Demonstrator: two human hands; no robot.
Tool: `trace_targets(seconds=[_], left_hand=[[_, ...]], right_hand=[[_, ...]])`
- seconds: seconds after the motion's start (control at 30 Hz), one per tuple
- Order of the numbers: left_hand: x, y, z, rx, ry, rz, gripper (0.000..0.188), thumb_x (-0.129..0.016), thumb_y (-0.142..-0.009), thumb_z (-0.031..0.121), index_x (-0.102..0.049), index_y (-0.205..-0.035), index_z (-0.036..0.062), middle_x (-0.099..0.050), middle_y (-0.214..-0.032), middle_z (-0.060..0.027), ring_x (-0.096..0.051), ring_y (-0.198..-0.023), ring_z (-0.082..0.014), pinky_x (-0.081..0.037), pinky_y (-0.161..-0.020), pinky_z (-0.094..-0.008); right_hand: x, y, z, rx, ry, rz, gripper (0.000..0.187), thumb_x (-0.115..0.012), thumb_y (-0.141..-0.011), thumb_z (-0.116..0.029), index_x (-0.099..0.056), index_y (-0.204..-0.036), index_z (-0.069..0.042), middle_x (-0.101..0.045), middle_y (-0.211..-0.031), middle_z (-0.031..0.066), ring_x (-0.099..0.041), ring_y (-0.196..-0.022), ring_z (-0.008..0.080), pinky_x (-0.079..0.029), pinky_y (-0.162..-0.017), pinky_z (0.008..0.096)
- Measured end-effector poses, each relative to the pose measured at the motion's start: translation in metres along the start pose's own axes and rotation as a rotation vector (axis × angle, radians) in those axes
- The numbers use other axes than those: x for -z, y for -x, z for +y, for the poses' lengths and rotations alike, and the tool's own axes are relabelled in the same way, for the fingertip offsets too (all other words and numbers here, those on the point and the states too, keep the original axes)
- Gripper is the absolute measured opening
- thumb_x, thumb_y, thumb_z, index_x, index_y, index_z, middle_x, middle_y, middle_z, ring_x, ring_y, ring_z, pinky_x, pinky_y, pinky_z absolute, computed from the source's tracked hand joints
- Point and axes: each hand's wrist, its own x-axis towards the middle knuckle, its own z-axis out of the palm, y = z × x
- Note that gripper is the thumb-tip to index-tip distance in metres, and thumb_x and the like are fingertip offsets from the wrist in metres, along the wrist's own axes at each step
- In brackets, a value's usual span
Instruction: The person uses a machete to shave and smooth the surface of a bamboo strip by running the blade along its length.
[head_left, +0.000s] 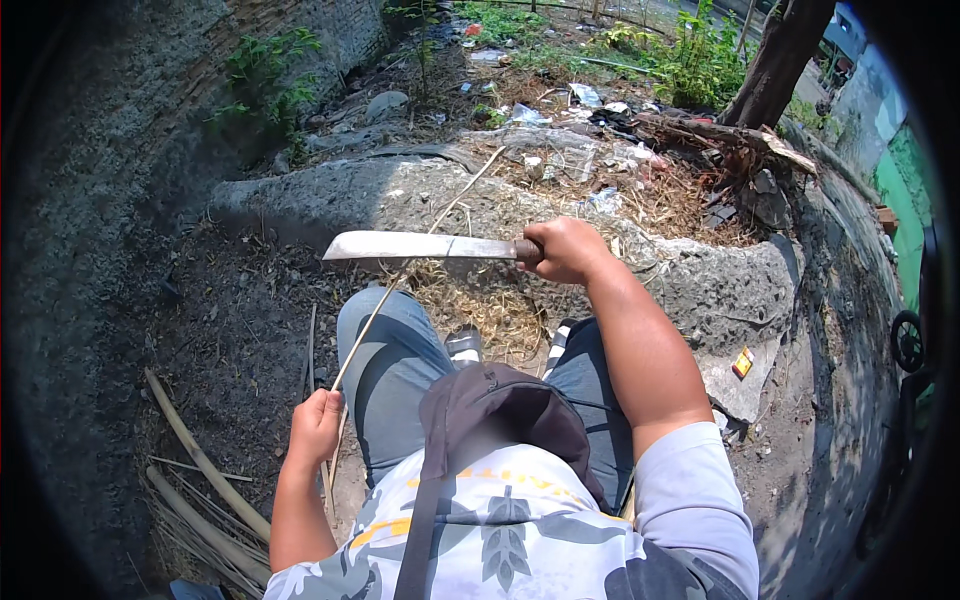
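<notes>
In my right hand (566, 250) is a machete (430, 246), my fingers wrapped round its brown handle and its broad pale blade pointing left. The blade lies across a long thin stick (375, 315), touching or just over it; I cannot tell which. My left hand (317, 425) is closed on the stick's lower end, beside my left knee. From there the stick slants up and away to the right, its far end over the concrete slab (400, 195). Dry shavings (470, 310) lie on the ground between my feet and the slab.
Curved stalks and thin strips (205, 465) lie on the ground at my left. A small yellow and red packet (742, 362) rests on the slab's right part. Beyond are litter, dry twigs and a tree trunk (782, 65). A rough wall (130, 150) stands at the left.
</notes>
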Motion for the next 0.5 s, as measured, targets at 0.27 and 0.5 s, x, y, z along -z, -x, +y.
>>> trace_targets(seconds=[0.27, 0.5], left_hand=[[-0.009, -0.003, 0.002, 0.018, 0.034, -0.002, 0.053, -0.052, -0.107, 0.042, -0.048, -0.075, 0.0008, -0.046, -0.059, -0.0079, -0.042, -0.059, -0.0137, -0.039, -0.054, -0.0366], [-0.023, -0.017, -0.006, 0.054, 0.19, 0.015, 0.052, -0.047, -0.109, 0.044, -0.05, -0.076, 0.0036, -0.047, -0.065, -0.0013, -0.042, -0.065, -0.0104, -0.038, -0.058, -0.0331]], right_hand=[[0.001, -0.001, 0.021, -0.219, 0.148, 0.248, 0.031, -0.072, -0.086, -0.044, -0.071, -0.093, -0.014, -0.075, -0.092, 0.0121, -0.071, -0.092, 0.0346, -0.054, -0.084, 0.0474], [-0.003, 0.0, -0.004, -0.163, -0.126, 0.086, 0.03, -0.073, -0.082, -0.036, -0.069, -0.1, -0.013, -0.073, -0.101, 0.0158, -0.07, -0.1, 0.0357, -0.055, -0.087, 0.0467]])
